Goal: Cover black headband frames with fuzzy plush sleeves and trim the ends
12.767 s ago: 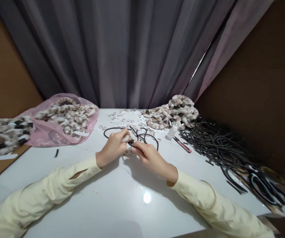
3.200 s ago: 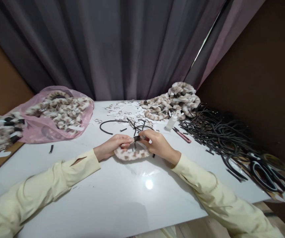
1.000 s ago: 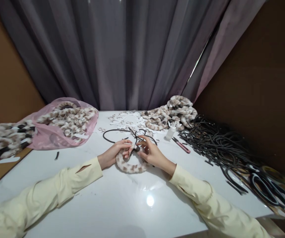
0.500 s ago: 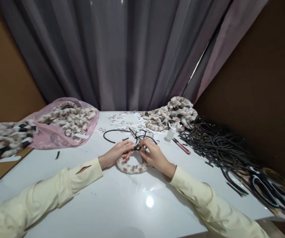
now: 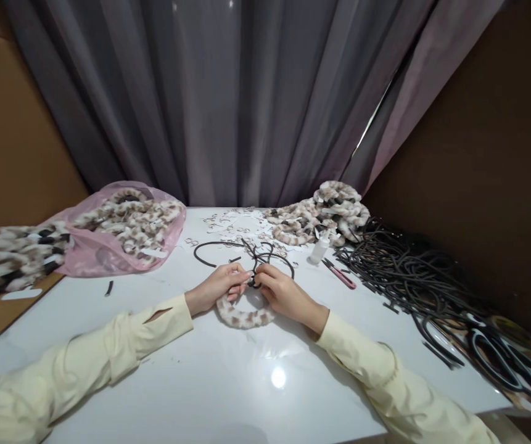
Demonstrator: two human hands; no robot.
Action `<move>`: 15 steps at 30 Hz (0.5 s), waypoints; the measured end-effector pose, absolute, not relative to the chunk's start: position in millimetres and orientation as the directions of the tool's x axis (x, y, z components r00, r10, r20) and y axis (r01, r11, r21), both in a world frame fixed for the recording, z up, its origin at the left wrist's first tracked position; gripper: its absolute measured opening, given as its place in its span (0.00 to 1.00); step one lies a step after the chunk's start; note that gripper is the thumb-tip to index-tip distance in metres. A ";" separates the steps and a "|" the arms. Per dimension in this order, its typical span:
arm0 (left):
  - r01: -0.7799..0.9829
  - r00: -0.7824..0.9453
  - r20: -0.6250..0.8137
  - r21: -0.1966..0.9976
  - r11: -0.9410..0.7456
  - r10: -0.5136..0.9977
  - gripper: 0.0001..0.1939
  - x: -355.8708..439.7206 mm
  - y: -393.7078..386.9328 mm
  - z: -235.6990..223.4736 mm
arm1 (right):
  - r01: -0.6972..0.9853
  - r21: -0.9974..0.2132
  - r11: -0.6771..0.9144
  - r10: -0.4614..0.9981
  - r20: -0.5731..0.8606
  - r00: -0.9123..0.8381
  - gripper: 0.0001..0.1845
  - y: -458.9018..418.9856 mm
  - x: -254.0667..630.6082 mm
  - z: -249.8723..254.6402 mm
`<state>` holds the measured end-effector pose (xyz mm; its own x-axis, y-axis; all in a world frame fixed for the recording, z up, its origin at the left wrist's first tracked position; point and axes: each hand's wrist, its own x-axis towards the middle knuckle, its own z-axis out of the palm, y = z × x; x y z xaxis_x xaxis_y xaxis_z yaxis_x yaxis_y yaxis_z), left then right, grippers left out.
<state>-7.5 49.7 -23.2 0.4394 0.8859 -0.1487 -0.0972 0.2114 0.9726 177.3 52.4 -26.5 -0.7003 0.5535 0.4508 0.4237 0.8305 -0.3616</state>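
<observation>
Between my two hands is a furry ring [image 5: 246,319], white with brown patches, curving toward me over the white table. My left hand [image 5: 219,285] pinches its left end, fingers closed round it. My right hand [image 5: 284,293] is closed at the other end, thumb and fingertips together. A small dark piece [image 5: 251,280] shows between the fingertips where the ends meet; its exact form is hidden. Just beyond my hands, several loose black cords [image 5: 219,243] lie curled on the table.
A pink plastic bag [image 5: 94,250] of furry rings stands at left. More furry rings [image 5: 339,203] are heaped at back right, near a small clear bottle [image 5: 317,250] and pink-handled snips [image 5: 341,275]. Black cords [image 5: 399,265] pile at right. Small metal rings [image 5: 221,221] lie scattered behind.
My fingertips have drawn closer around the dark piece, and less of it shows. The furry ring hangs slightly lower toward me. The view has shifted slightly.
</observation>
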 end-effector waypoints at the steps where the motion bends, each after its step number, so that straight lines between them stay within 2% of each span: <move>1: -0.100 0.445 -0.154 0.970 0.220 0.882 0.16 -7.4 49.6 -22.6 | 0.431 -0.341 0.835 0.547 0.448 -0.707 0.11 52.7 177.5 -26.3; 4: -0.125 0.446 -0.167 0.961 0.246 0.879 0.16 -6.9 48.6 -20.1 | 0.451 -0.282 0.847 0.532 0.417 -0.737 0.10 52.6 179.0 -23.9; 7: -0.144 0.432 -0.175 0.955 0.259 0.885 0.16 -6.5 47.8 -18.9 | 0.435 -0.316 0.844 0.532 0.386 -0.753 0.09 51.3 182.0 -18.0; 9: -0.150 0.415 -0.183 0.952 0.266 0.891 0.16 -6.8 48.4 -19.8 | 0.410 -0.384 0.827 0.548 0.391 -0.739 0.07 50.3 184.6 -11.7; 11: -0.164 0.403 -0.193 0.946 0.278 0.895 0.16 -7.5 49.8 -21.8 | 0.376 -0.473 0.797 0.575 0.401 -0.713 0.09 50.1 187.6 -4.1; 13: -0.179 0.404 -0.197 0.941 0.288 0.894 0.16 -8.0 51.4 -23.6 | 0.332 -0.606 0.723 0.635 0.395 -0.663 0.13 51.3 191.0 3.2; 15: -0.172 0.412 -0.192 0.944 0.283 0.891 0.16 -7.9 52.0 -23.9 | 0.263 -0.775 0.575 0.736 0.350 -0.580 0.14 54.2 194.5 8.9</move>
